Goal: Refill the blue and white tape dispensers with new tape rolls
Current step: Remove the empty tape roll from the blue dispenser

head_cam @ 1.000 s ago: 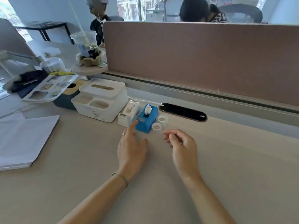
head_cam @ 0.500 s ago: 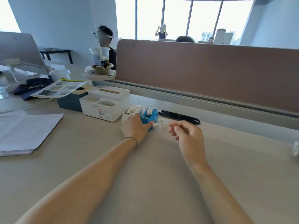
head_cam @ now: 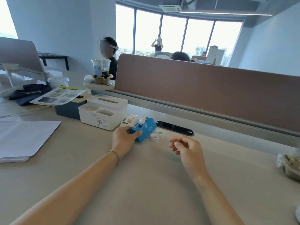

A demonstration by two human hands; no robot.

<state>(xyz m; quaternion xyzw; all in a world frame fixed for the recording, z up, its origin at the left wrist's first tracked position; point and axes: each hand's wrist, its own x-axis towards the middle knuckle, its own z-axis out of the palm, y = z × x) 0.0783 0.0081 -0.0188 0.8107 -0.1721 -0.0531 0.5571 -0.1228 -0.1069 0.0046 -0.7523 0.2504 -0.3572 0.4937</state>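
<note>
My left hand [head_cam: 124, 139] grips the near end of the blue tape dispenser [head_cam: 145, 129], thumb on its side, on the beige desk [head_cam: 146, 184]. The white tape dispenser [head_cam: 130, 121] stands just behind it, partly hidden. Two small clear tape rolls [head_cam: 157, 135] lie flat on the desk right of the blue dispenser. My right hand [head_cam: 186, 151] hovers right of the rolls with fingers loosely curled, holding nothing.
A white tissue box organiser [head_cam: 103, 111] and a dark blue box [head_cam: 69, 108] sit left of the dispensers. A paper stack [head_cam: 22, 137] lies at far left. A black cable slot [head_cam: 175, 128] and a brown partition [head_cam: 211, 91] run behind. A wrapped bundle [head_cam: 290, 166] sits at right.
My left hand reached forward and closed round the blue dispenser, drawing it nearer. The camera tilted up, showing more of the room. My right hand stayed near the rolls.
</note>
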